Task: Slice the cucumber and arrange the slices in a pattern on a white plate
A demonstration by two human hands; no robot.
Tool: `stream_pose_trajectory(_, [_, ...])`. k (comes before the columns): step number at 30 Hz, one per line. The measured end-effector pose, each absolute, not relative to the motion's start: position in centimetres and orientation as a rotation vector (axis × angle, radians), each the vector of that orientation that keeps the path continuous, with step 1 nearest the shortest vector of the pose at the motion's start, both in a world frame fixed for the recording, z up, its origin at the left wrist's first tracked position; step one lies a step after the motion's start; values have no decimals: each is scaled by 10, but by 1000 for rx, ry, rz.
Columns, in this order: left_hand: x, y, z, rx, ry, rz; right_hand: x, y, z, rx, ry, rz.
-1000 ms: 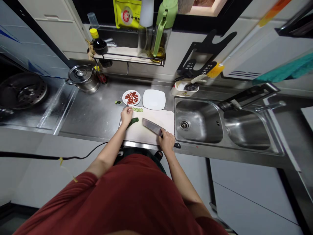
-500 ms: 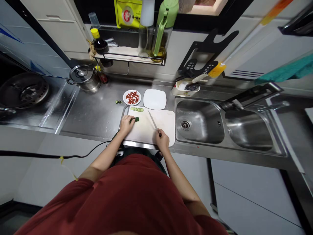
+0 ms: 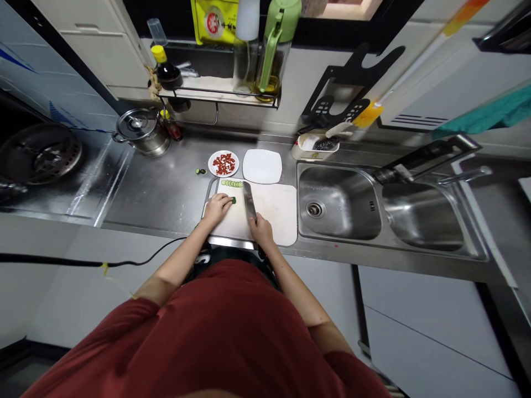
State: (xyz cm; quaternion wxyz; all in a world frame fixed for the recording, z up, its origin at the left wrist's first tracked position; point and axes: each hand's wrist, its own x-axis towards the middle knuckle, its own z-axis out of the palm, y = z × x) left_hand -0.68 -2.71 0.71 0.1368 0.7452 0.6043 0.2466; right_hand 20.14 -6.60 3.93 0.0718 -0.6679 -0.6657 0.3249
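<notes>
My left hand [image 3: 217, 208] is closed on a dark green piece of cucumber [image 3: 233, 200], whose end pokes out past my fingertips on the white cutting board [image 3: 276, 213]. My right hand [image 3: 261, 229] grips a kitchen knife [image 3: 249, 202] by its handle. The broad blade points away from me over the board, a little right of the cucumber piece and apart from it. A row of pale green cucumber slices [image 3: 231, 183] lies along the board's far edge, by the knife's tip.
Behind the board stand a plate of chopped red pieces [image 3: 224, 163] and a white plate [image 3: 262, 166]. Cucumber ends [image 3: 201, 171] lie to their left. A double sink [image 3: 340, 204] is on the right, a lidded pot [image 3: 143, 132] at the back left. A shelf [image 3: 219, 97] overhangs the counter.
My right hand has moved left with the knife, and the blade now shows its broad side nearer the cucumber piece. My left hand has shifted slightly right and covers more of the cucumber.
</notes>
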Motion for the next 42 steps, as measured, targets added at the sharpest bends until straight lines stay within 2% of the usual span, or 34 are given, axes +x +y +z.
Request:
stream_pose_trajectory(18, [-12,-15,-3,2202,1691,555,169,-57,48,-2001,-2207,997])
stream_pose_trajectory(42, [-11,-14,0,2190,1652,578,174,-70,55,-1999,-2282,1071])
